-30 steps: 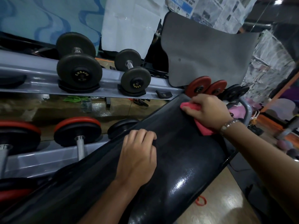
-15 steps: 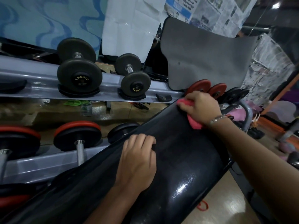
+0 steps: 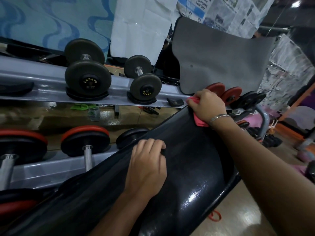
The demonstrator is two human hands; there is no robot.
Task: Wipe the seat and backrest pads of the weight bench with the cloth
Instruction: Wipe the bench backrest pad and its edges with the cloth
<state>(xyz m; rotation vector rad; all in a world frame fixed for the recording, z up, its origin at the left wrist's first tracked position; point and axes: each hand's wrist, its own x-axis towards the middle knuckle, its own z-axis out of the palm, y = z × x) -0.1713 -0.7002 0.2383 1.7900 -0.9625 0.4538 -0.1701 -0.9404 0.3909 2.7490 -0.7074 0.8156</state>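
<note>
- Far left: I see a grey rack (image 3: 42, 94) with two rails. A big dumbbell (image 3: 87, 80) and a small dumbbell (image 3: 145, 90) sit on the upper rail, both marked ENSAYO. Red-rimmed dumbbells (image 3: 85, 141) sit on the lower rail.
- Centre-left: the left hand (image 3: 147, 167) lies palm down on the black pad (image 3: 190, 176). Its fingers are curled over the pad's far edge and grip it; the thumb lies along the top.
- Centre: the pad runs diagonally from lower left to upper right, glossy, with a glare patch near its lower right edge. I cannot tell whether it is the seat or the backrest.
- Centre-right: the red cloth (image 3: 201, 122) sits at the pad's upper far corner, under the right hand (image 3: 207, 104). The fingers are bent and bunch the cloth, pressing it on the corner. One end pokes out past the fingertips; another shows under the wrist, beside a metal bracelet (image 3: 219, 116).
- Right: a grey mat (image 3: 221, 62) hangs behind that hand, newspaper sheets (image 3: 238, 12) above it.
- Lower right: a red band (image 3: 215, 217) lies on the floor beside the pad.
</note>
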